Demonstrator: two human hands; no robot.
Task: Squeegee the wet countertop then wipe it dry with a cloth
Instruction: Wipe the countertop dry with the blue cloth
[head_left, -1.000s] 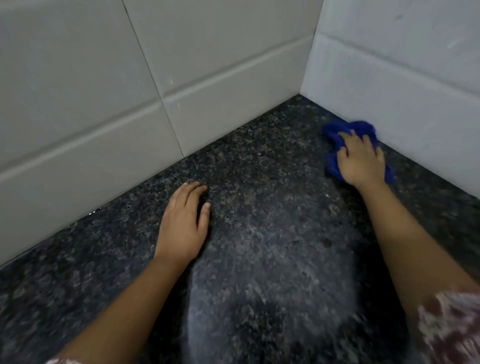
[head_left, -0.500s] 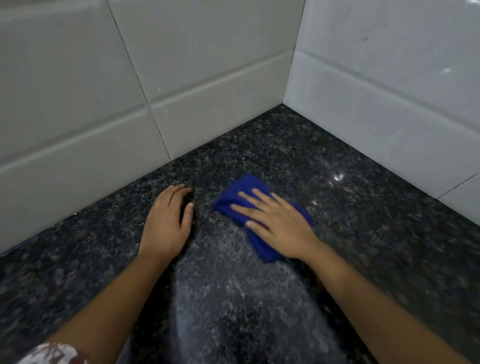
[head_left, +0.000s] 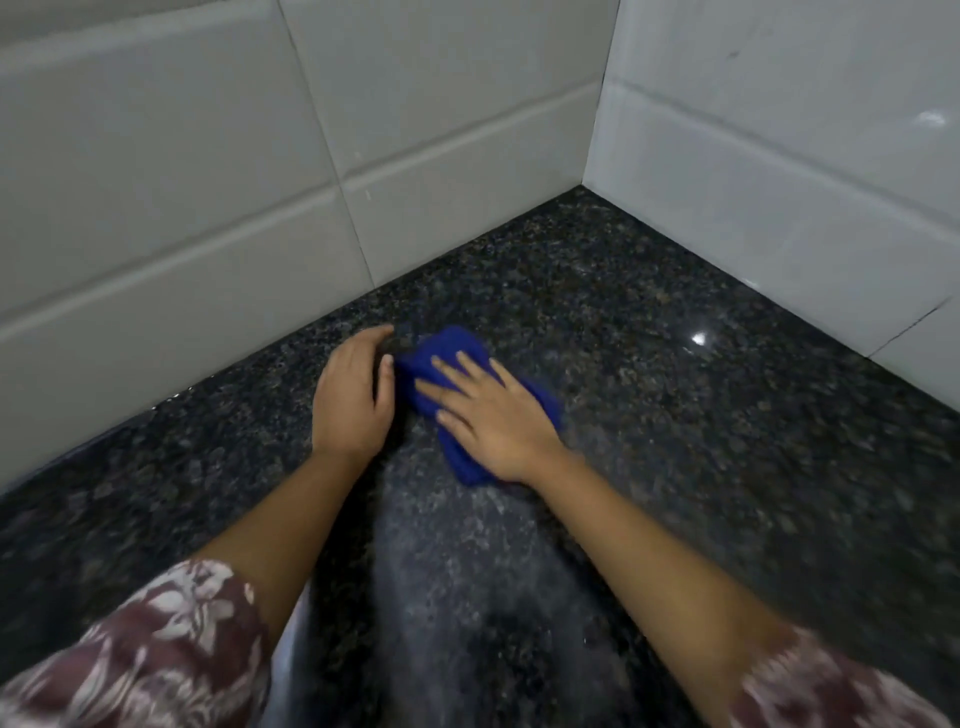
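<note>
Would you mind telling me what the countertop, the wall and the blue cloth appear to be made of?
Countertop: looks like polished granite, dark and speckled, with a bright glint. Wall: seemingly glazed ceramic tile, pale with grout lines. Blue cloth: probably soft microfibre or terry, bunched in folds.

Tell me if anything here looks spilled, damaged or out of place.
Nothing looks damaged or spilled. One oddity: a pale, hazy patch on the countertop, nearer the person than the blue cloth under the right hand. Whether it is film or a reflection, I cannot tell.
</note>
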